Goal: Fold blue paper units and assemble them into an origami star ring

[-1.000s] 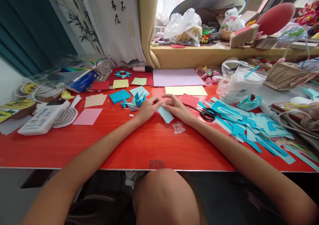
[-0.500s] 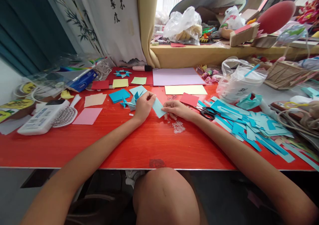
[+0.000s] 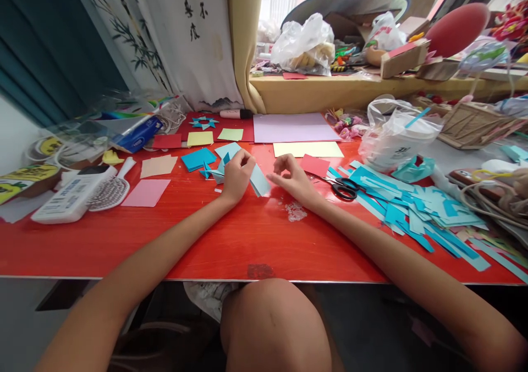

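Note:
A light-blue piece of paper [image 3: 259, 181] is pinched between the thumb and fingers of my left hand [image 3: 239, 174], slanting down to the right. My right hand [image 3: 293, 181] is just right of the paper, its fingers loosely curled and apart, with nothing seen in them. Behind my left hand lies a folded blue paper model [image 3: 215, 173], partly hidden by that hand. A stack of blue paper squares [image 3: 198, 159] and a light-blue sheet [image 3: 227, 150] sit beyond it. To the right of my right hand are a red paper square [image 3: 315, 165] and black-handled scissors [image 3: 345, 189].
Many blue paper strips [image 3: 416, 201] spread across the right side of the red table [image 3: 214, 245]. Small clear bits [image 3: 296, 211] lie before my right hand. A hairbrush [image 3: 110, 190] and white bottle [image 3: 72, 196] lie left. A blue paper ring [image 3: 203, 122] rests at the back.
My right hand has let go of the light-blue paper and drawn slightly away, its fingers parting. My left hand still holds the paper, now tilted a little differently.

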A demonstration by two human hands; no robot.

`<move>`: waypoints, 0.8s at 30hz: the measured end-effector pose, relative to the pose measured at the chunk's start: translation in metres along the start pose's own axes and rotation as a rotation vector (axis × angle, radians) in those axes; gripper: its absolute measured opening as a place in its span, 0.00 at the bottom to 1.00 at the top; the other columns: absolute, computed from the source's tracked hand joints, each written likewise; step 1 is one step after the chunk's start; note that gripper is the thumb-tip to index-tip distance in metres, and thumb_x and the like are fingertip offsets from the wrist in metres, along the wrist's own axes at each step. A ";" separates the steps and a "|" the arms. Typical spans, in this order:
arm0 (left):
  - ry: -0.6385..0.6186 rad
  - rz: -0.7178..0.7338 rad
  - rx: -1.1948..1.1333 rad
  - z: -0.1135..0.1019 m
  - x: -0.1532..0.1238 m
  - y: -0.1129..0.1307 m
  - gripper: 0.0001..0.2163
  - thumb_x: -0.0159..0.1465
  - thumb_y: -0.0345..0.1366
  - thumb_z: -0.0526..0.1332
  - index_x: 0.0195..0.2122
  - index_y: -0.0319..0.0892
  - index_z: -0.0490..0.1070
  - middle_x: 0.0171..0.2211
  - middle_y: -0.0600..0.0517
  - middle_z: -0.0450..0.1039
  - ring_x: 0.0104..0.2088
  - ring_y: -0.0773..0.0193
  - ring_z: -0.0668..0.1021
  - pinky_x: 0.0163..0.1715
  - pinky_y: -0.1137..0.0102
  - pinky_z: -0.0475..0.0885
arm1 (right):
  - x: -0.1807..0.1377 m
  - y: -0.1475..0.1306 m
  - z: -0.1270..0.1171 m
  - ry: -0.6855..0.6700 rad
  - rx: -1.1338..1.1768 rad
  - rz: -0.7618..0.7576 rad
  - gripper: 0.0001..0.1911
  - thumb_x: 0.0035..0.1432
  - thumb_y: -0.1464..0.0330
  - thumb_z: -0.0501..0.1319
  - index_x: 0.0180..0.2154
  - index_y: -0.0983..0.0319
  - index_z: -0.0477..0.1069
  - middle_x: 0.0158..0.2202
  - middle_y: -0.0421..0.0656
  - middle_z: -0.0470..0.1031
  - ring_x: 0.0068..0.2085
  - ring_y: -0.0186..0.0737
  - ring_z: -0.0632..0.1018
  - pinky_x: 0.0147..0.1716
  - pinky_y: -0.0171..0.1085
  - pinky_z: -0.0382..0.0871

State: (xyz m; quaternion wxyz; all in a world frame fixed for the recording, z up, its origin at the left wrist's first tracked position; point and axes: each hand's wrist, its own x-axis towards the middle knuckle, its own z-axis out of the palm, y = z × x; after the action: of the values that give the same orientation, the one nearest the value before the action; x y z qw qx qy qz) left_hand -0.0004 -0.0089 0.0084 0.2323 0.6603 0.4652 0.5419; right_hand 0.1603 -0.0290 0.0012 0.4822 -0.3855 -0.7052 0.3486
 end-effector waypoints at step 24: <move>-0.296 0.178 0.190 0.010 0.000 -0.007 0.15 0.66 0.39 0.49 0.52 0.45 0.61 0.45 0.47 0.65 0.43 0.62 0.70 0.48 0.63 0.66 | 0.005 0.015 0.012 0.043 0.459 0.329 0.14 0.55 0.62 0.54 0.43 0.55 0.67 0.40 0.39 0.73 0.43 0.41 0.72 0.43 0.41 0.66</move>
State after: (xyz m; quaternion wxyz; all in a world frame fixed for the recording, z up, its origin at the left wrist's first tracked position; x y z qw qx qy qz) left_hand 0.0061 -0.0038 0.0000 0.1862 0.7903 0.4147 0.4109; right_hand 0.1508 -0.0193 -0.0128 0.5086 -0.3830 -0.5254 0.5644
